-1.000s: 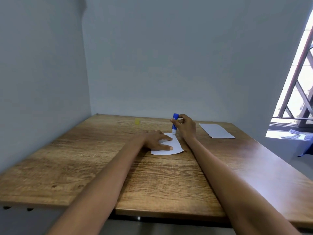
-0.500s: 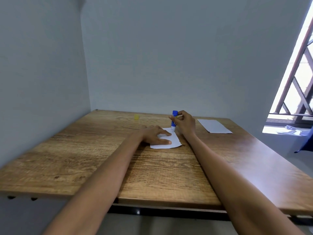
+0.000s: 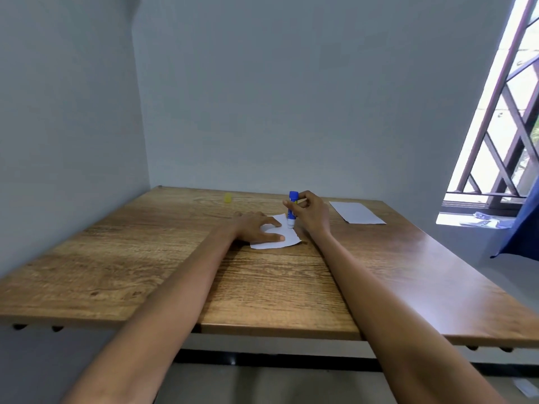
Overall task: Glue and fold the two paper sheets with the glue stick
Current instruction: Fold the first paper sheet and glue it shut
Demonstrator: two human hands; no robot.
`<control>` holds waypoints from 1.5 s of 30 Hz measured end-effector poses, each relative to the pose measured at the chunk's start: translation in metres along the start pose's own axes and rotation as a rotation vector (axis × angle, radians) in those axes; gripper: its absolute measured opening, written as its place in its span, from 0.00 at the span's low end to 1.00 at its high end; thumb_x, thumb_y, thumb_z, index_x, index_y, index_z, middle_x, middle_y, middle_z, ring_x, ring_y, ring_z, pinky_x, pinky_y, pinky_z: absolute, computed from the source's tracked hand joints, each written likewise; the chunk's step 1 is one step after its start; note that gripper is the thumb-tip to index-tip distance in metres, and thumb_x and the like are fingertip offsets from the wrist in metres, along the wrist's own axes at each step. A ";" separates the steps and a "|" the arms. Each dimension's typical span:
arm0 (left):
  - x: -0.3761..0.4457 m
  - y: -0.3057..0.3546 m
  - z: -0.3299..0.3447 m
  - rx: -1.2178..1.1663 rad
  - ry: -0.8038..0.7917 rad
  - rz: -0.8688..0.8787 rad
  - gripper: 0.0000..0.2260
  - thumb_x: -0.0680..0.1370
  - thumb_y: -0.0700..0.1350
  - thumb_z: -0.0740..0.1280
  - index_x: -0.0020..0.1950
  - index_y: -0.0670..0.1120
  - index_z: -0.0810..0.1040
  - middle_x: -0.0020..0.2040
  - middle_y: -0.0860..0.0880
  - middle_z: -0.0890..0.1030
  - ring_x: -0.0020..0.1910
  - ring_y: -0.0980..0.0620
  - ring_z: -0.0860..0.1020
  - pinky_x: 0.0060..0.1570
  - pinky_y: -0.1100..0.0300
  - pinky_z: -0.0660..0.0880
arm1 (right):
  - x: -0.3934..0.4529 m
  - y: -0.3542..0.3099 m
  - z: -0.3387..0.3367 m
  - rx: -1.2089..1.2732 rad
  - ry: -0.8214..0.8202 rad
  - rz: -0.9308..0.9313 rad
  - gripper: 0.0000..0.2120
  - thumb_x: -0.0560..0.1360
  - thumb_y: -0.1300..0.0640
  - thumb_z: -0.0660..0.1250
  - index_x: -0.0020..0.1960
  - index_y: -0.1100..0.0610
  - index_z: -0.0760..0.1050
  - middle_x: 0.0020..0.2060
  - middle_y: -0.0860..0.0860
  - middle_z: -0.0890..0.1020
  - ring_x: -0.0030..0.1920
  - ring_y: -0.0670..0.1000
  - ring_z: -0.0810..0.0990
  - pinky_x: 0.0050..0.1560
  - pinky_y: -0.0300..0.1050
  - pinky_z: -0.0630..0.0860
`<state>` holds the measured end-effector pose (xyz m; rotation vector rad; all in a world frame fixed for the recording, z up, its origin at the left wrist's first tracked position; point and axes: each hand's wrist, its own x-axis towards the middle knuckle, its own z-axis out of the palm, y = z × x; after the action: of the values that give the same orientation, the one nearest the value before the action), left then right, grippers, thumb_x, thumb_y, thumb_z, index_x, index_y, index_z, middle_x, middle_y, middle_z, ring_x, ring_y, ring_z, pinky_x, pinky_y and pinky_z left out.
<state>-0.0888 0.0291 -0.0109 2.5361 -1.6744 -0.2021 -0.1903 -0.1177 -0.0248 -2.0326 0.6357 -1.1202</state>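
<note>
A plain room, most likely in a home or small study corner: a wood-grain desk (image 3: 116, 258) pushed into the corner of bare pale grey walls (image 3: 291, 97), with a barred window (image 3: 501, 126) letting daylight in at the right and a blue curtain (image 3: 522, 225) hanging beside it.

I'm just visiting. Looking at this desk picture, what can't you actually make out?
Head view only:
- Glue on the small white paper sheet: the left hand covers part; the rest shows none.
- Tip of the blue glue stick: too small to see, right hand alongside.
- Small yellow object: too small to identify.
- Wooden table: legs out of frame.
</note>
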 end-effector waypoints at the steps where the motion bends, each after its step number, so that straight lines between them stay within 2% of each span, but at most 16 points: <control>1: 0.000 0.000 0.000 0.002 0.003 -0.005 0.28 0.75 0.68 0.55 0.73 0.60 0.62 0.77 0.47 0.59 0.75 0.44 0.58 0.72 0.38 0.50 | -0.002 -0.001 -0.001 -0.002 -0.002 0.002 0.13 0.68 0.45 0.74 0.45 0.52 0.76 0.35 0.49 0.81 0.36 0.46 0.78 0.35 0.38 0.71; 9: -0.003 0.000 0.004 0.003 0.043 -0.065 0.29 0.74 0.69 0.55 0.73 0.60 0.62 0.77 0.45 0.60 0.75 0.43 0.59 0.72 0.39 0.54 | -0.023 -0.009 -0.013 0.002 -0.012 0.005 0.14 0.68 0.44 0.74 0.45 0.51 0.76 0.32 0.45 0.79 0.32 0.42 0.75 0.32 0.37 0.68; 13: -0.007 0.002 0.005 0.029 0.056 -0.106 0.29 0.74 0.69 0.54 0.73 0.60 0.62 0.77 0.45 0.59 0.75 0.42 0.58 0.71 0.37 0.53 | -0.033 -0.013 -0.018 0.001 0.001 -0.010 0.15 0.67 0.45 0.74 0.48 0.53 0.78 0.33 0.44 0.79 0.34 0.43 0.76 0.34 0.38 0.70; 18: -0.012 0.007 0.004 0.041 0.069 -0.121 0.29 0.75 0.68 0.54 0.74 0.59 0.62 0.77 0.45 0.58 0.75 0.42 0.58 0.72 0.37 0.52 | -0.043 -0.014 -0.025 -0.002 0.009 -0.013 0.13 0.67 0.46 0.75 0.46 0.52 0.78 0.34 0.44 0.78 0.35 0.44 0.75 0.40 0.43 0.75; 23: -0.016 0.009 0.004 0.061 0.072 -0.129 0.29 0.75 0.69 0.54 0.74 0.59 0.62 0.77 0.45 0.58 0.75 0.42 0.57 0.72 0.37 0.50 | -0.049 -0.016 -0.032 0.023 0.043 -0.008 0.11 0.68 0.46 0.75 0.42 0.49 0.76 0.31 0.44 0.78 0.32 0.41 0.74 0.33 0.35 0.69; 29: -0.015 0.007 0.005 0.052 0.064 -0.125 0.29 0.75 0.69 0.53 0.74 0.59 0.61 0.77 0.45 0.58 0.76 0.43 0.56 0.72 0.36 0.47 | -0.050 -0.019 -0.033 0.049 0.062 0.011 0.12 0.68 0.46 0.74 0.46 0.50 0.77 0.33 0.43 0.79 0.33 0.40 0.75 0.33 0.33 0.66; 36: -0.013 0.003 0.006 0.002 0.077 -0.084 0.26 0.75 0.68 0.55 0.71 0.60 0.65 0.76 0.46 0.61 0.74 0.43 0.60 0.71 0.37 0.52 | -0.036 -0.012 -0.046 0.323 0.273 0.180 0.15 0.69 0.45 0.72 0.50 0.53 0.79 0.39 0.48 0.80 0.42 0.48 0.78 0.48 0.44 0.74; 41: -0.009 0.000 0.004 0.016 0.089 -0.041 0.23 0.77 0.67 0.52 0.68 0.61 0.68 0.73 0.47 0.66 0.72 0.44 0.64 0.70 0.40 0.52 | -0.022 -0.012 -0.042 0.344 0.223 0.176 0.11 0.72 0.48 0.70 0.48 0.53 0.74 0.43 0.54 0.83 0.39 0.49 0.81 0.47 0.48 0.78; 45: -0.002 -0.001 -0.006 -0.058 0.088 -0.006 0.21 0.80 0.61 0.52 0.68 0.55 0.72 0.70 0.47 0.70 0.69 0.46 0.67 0.70 0.43 0.56 | 0.001 -0.017 -0.028 0.346 0.008 0.215 0.09 0.70 0.55 0.71 0.45 0.55 0.72 0.44 0.53 0.82 0.40 0.48 0.78 0.46 0.45 0.76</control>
<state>-0.0878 0.0312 -0.0052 2.4706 -1.6051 -0.1350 -0.2124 -0.1176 -0.0011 -1.6269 0.6016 -1.0316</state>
